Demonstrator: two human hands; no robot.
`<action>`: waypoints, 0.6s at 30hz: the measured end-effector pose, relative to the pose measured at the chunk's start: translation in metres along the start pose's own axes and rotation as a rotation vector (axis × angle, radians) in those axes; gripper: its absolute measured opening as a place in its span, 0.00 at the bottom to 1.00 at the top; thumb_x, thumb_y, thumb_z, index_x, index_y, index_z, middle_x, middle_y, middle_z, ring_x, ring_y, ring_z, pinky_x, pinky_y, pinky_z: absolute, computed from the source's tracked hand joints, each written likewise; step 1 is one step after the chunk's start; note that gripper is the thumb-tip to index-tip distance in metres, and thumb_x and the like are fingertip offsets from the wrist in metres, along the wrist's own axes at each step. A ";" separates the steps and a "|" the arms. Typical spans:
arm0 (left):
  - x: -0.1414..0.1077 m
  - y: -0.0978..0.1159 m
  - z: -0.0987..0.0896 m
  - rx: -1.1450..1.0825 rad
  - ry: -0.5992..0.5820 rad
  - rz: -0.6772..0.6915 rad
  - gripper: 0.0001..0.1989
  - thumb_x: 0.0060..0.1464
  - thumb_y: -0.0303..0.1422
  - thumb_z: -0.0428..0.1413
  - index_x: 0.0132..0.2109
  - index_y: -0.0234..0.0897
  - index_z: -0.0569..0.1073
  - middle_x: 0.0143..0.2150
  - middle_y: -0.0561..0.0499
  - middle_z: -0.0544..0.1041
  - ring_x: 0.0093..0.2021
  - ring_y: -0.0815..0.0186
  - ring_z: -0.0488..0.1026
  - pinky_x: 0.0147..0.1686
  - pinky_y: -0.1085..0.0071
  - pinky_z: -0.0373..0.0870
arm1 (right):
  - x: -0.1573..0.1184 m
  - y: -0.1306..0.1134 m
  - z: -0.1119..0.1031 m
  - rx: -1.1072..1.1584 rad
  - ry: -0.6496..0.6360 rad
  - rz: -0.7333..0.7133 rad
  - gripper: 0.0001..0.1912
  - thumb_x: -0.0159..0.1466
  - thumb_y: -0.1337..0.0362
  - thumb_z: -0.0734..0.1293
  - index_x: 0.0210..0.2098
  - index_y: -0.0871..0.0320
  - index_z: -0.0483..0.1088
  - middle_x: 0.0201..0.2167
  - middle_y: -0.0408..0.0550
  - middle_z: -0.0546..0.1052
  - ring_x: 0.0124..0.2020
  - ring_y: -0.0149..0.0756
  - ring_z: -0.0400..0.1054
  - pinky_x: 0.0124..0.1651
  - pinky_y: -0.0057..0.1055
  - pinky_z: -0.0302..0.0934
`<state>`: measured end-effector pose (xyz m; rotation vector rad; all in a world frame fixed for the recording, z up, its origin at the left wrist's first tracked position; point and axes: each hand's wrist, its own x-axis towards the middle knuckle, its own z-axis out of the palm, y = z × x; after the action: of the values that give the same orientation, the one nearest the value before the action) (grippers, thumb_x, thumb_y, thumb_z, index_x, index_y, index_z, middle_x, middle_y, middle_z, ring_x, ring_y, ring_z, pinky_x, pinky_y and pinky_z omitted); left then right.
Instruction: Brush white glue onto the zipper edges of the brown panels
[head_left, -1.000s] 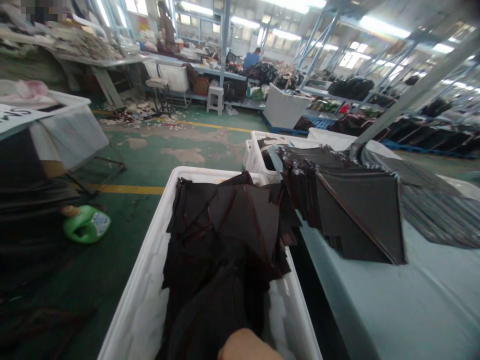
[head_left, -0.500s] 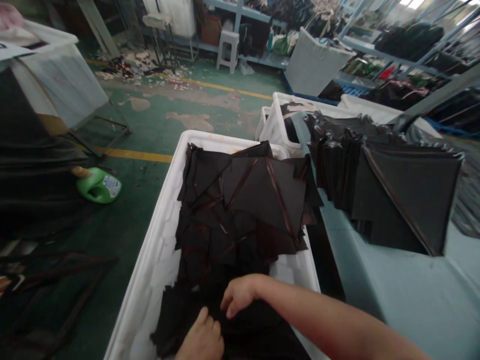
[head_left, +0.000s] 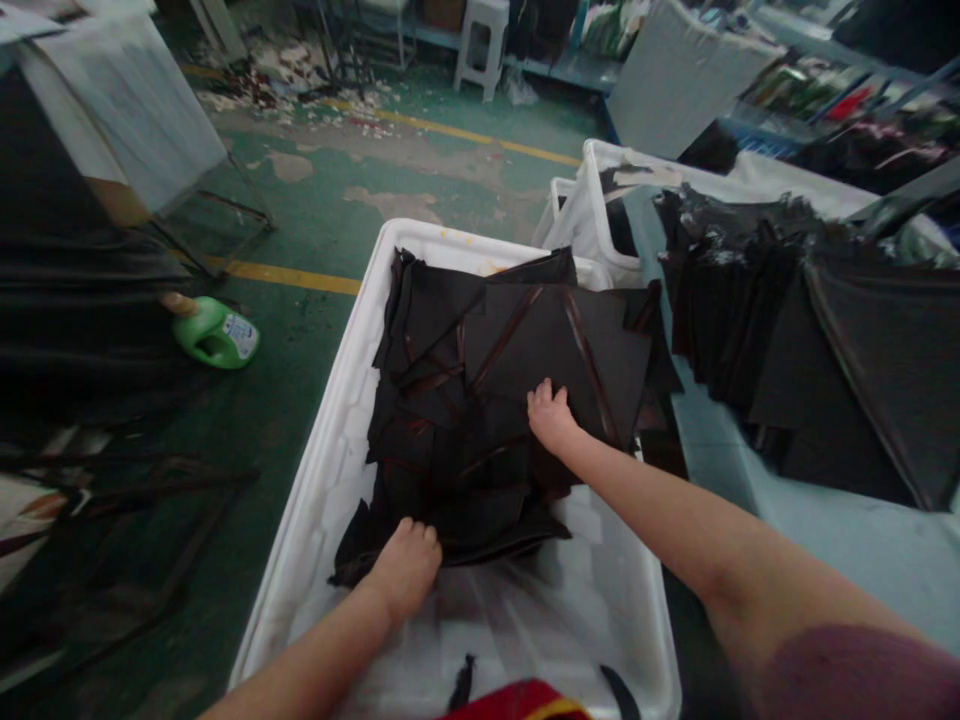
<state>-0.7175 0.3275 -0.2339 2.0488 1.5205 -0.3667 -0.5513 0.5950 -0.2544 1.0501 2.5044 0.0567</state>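
Overlapping black sheets [head_left: 442, 430] with dark reddish strips lie in a long white bin [head_left: 300, 500]. At the near edge of this pile, my left hand [head_left: 409, 565] has its fingers curled over the black material and grips it. My right hand [head_left: 551, 412] rests on the upper right part of the pile, fingers spread, palm down, holding nothing. The white bottom of the bin shows at its near end, with a red and yellow item [head_left: 525, 700] at the lower frame edge.
On the right, stacked black pieces [head_left: 847, 350] lie on a pale blue table [head_left: 847, 530]. A green bottle [head_left: 217, 333] stands on the floor at left, near a metal-legged stand. More white bins [head_left: 615, 240] are behind; a white stool [head_left: 482, 50] stands farther back.
My right hand has moved forward and right onto the upper sheets, its fingers now spread. My left hand has moved slightly up. Black material no longer covers the bin's near end. The view has shifted.
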 end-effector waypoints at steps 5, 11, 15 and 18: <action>0.012 0.006 -0.004 0.018 0.055 -0.036 0.13 0.52 0.22 0.46 0.42 0.25 0.73 0.43 0.35 0.68 0.45 0.53 0.64 0.45 0.58 0.56 | 0.000 0.013 0.001 -0.019 -0.025 -0.058 0.27 0.58 0.74 0.53 0.56 0.77 0.57 0.59 0.71 0.54 0.62 0.58 0.36 0.57 0.60 0.34; 0.001 0.018 -0.030 0.017 0.026 0.037 0.11 0.49 0.20 0.49 0.37 0.28 0.74 0.37 0.39 0.70 0.37 0.57 0.67 0.33 0.64 0.60 | -0.003 0.011 0.003 0.009 -0.024 -0.030 0.27 0.58 0.77 0.49 0.57 0.75 0.56 0.61 0.69 0.51 0.62 0.60 0.33 0.55 0.64 0.31; -0.021 0.030 -0.069 0.051 0.005 0.169 0.07 0.44 0.25 0.54 0.33 0.29 0.75 0.33 0.42 0.71 0.36 0.57 0.66 0.35 0.61 0.61 | -0.002 0.002 -0.008 0.093 -0.048 -0.019 0.25 0.60 0.78 0.49 0.55 0.76 0.58 0.59 0.72 0.52 0.62 0.61 0.34 0.55 0.64 0.32; -0.036 0.038 -0.079 0.089 -0.005 0.270 0.08 0.47 0.26 0.53 0.35 0.29 0.75 0.36 0.40 0.72 0.39 0.55 0.67 0.40 0.58 0.61 | -0.006 -0.004 -0.039 0.187 -0.077 0.014 0.19 0.63 0.72 0.56 0.53 0.69 0.62 0.57 0.66 0.59 0.60 0.57 0.45 0.56 0.62 0.40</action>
<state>-0.7019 0.3371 -0.1406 2.2847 1.2214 -0.3385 -0.5655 0.5927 -0.2169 1.1198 2.4698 -0.2138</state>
